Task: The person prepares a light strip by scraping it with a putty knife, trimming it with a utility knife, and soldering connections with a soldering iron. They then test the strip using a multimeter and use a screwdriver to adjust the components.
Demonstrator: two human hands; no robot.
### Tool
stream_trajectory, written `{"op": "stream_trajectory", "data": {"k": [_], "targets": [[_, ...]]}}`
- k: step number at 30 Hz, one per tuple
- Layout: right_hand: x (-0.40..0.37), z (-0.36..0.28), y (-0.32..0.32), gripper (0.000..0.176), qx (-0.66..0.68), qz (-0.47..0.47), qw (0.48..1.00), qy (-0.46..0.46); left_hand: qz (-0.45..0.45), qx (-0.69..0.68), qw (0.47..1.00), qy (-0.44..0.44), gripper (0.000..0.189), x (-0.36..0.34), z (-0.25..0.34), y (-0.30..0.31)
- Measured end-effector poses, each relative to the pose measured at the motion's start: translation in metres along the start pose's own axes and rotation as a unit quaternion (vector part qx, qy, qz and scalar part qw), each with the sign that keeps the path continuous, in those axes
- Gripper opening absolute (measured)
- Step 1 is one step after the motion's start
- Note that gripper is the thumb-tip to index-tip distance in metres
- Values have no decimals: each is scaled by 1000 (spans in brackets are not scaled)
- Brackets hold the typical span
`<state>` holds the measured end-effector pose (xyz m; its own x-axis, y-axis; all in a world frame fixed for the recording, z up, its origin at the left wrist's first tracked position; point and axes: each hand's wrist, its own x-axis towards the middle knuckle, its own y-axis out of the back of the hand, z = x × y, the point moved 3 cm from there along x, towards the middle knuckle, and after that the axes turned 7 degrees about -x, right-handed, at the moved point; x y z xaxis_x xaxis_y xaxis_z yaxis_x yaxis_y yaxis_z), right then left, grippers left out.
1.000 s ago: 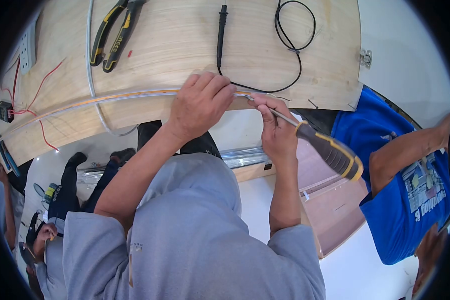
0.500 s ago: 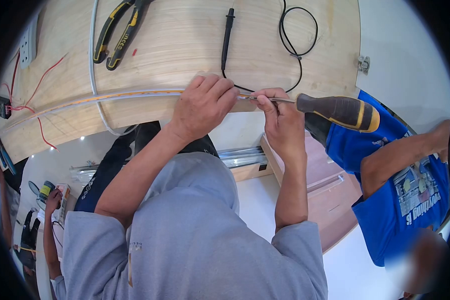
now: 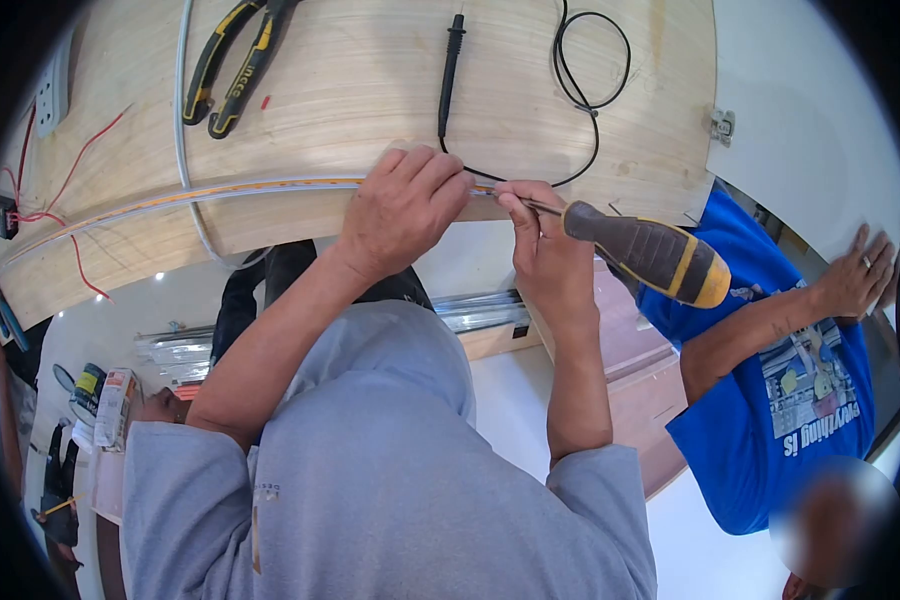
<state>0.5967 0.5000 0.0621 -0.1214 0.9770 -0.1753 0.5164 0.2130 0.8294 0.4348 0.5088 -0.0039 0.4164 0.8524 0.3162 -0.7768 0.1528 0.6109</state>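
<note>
A long, thin LED strip (image 3: 240, 194) with an orange middle and pale edges lies along the front edge of the wooden board. My left hand (image 3: 402, 212) is closed over its right part, fingertips pressed together around it. My right hand (image 3: 555, 255) is closed on a screwdriver (image 3: 650, 252), gripping the metal shaft near the tip. The dark grey and yellow handle sticks out to the right and tilts down. The screwdriver's tip meets the strip's right end between my hands; my fingers partly hide the contact.
Pliers (image 3: 238, 70), a black test probe (image 3: 451, 80) with looped cable, and a white cable (image 3: 182, 100) lie on the wooden board (image 3: 330, 110). Red wires (image 3: 80, 160) run from a small black box (image 3: 4, 215). A person in a blue shirt (image 3: 740, 470) is at right.
The screwdriver handle has swung downward and to the left, steepening its tilt, and my right hand has shifted slightly left. My left hand stays on the strip. The person at right has moved an arm.
</note>
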Motion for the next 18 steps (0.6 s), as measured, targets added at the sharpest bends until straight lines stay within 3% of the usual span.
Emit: {"op": "stream_trajectory", "data": {"k": [2, 11, 14, 17, 18], "targets": [[1, 0, 2, 7, -19, -20, 999, -17, 4, -1, 1000, -2, 24, 1, 0, 0], [-5, 7, -7, 11, 12, 44, 997, 61, 2, 3, 1000, 0, 23, 0, 0, -1], [-7, 6, -1, 12, 17, 12, 1000, 6, 5, 3, 1000, -4, 24, -1, -1, -1], [-10, 11, 5, 11, 114, 8, 988, -109, 4, 8, 1000, -3, 27, -2, -2, -2], [-12, 10, 6, 13, 143, 16, 984, -108, 7, 8, 1000, -4, 28, -2, -1, -2]]}}
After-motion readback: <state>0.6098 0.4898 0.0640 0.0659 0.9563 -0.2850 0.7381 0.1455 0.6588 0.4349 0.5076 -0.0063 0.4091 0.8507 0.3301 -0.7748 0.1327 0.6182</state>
